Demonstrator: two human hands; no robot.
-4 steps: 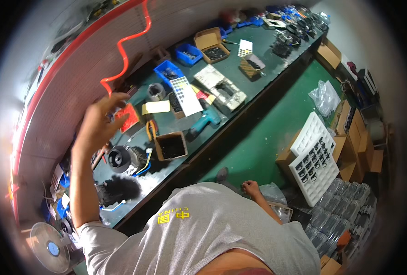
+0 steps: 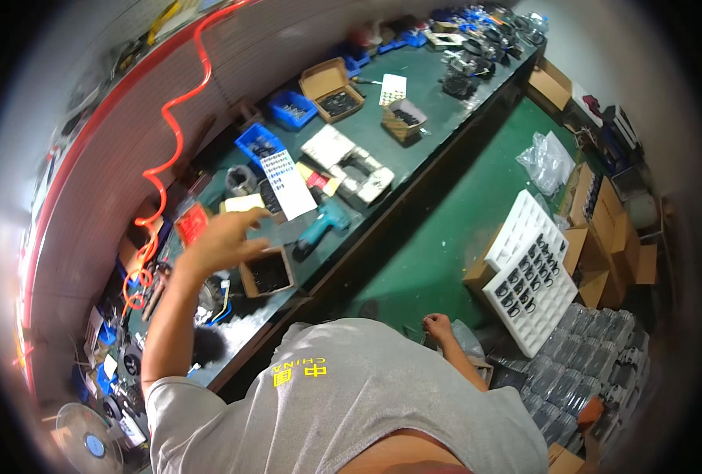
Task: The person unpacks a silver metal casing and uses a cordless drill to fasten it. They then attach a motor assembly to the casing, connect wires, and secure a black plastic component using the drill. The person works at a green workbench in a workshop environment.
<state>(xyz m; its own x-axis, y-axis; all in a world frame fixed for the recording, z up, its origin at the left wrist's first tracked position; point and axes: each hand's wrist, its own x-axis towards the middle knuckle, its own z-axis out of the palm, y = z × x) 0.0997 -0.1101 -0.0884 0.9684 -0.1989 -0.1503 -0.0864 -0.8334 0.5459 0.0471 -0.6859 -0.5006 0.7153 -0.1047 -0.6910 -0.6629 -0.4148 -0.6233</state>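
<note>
My left hand point(image 2: 226, 239) hovers over the near part of the workbench point(image 2: 359, 118), fingers spread and nothing between them. Just beyond its fingertips is a cardboard box point(image 2: 291, 272) with dark contents. A red bin point(image 2: 192, 223) lies beside the hand, and a pale yellow card point(image 2: 242, 205) lies past its fingers. The forearm and hand partly cover a motor-like part point(image 2: 211, 300) with blue and white wires. Low at my right side, my right hand point(image 2: 438, 325) has its fingers curled in; whatever they may hold is hidden. Below it sits a clear plastic bag point(image 2: 468, 340).
A teal cordless drill point(image 2: 325, 223), a dotted sheet point(image 2: 289, 188) and a white foam block point(image 2: 343, 158) lie on the bench. Blue bins point(image 2: 291, 110) stand behind. An orange coiled hose point(image 2: 178, 142) hangs at the left. White trays point(image 2: 528, 308) lean at the right.
My left hand has moved right and nearer, from beside the red bin to the cardboard box. The whole view has shifted slightly. My right hand stays low with its fingers curled.
</note>
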